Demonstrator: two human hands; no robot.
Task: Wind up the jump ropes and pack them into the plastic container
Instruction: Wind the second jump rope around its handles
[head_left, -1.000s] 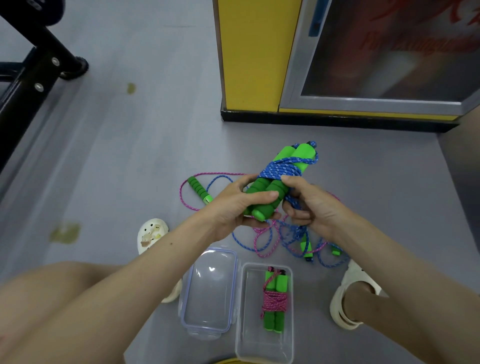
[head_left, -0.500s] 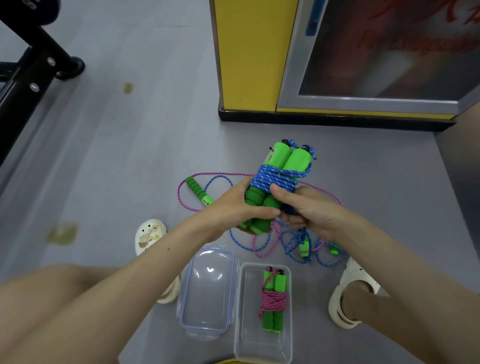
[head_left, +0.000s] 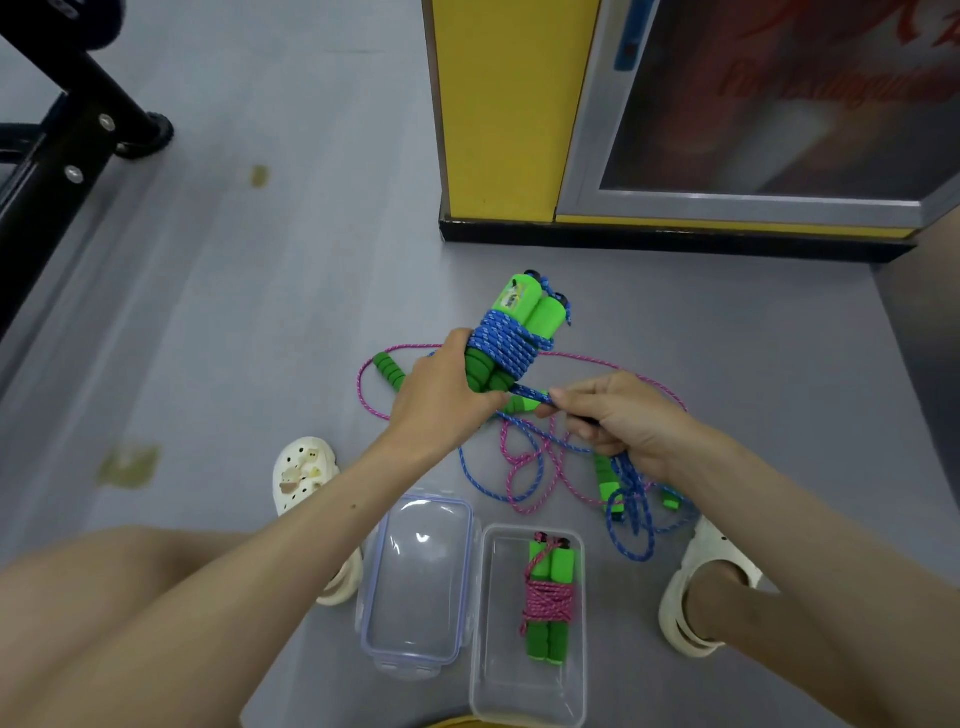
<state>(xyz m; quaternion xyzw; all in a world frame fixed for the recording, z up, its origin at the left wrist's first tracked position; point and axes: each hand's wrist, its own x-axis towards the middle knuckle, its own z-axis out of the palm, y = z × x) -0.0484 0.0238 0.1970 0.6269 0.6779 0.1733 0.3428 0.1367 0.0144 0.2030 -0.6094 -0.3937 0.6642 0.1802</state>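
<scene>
Far left: black frame (head_left: 57, 150), bolted, standing on the grey floor (head_left: 260, 312). Left clog (head_left: 304, 475), white, toe pointing away from me. A loose green handle (head_left: 389, 370) lies on the floor just left of the left hand, pink cord running from it.

Left forearm reaches up and rightward from the lower left corner. Left hand (head_left: 441, 397) is back-up, fingers curled tight round the lower half of the blue rope bundle (head_left: 511, 338), thumb lying toward the right. The bundle is two green foam handles side by side with blue cord coiled round their middle. It is held clear of the floor, tilted, top ends pointing away from me. Well behind it stands a yellow cabinet (head_left: 498, 104).

Nearer me, the clear lid (head_left: 418, 577) lies flat, touching the left side of the container (head_left: 498, 680). The container is open and holds the pink bundle (head_left: 548, 605), two green handles bound with pink cord, lying lengthwise nearer the right wall.

Right forearm comes in from the lower right. Right hand (head_left: 626, 423) sits just right of the blue bundle, thumb and forefinger pinching the blue cord, which runs taut from the coil. The other fingers are curled under. The cord seems to leave the underside of the fist, though the fist hides that stretch.

Loose ropes (head_left: 524, 467), pink and blue tangled, lie on the floor beneath both hands and spread rightward past the right wrist. Right clog (head_left: 696, 603) is beside their far end.
</scene>
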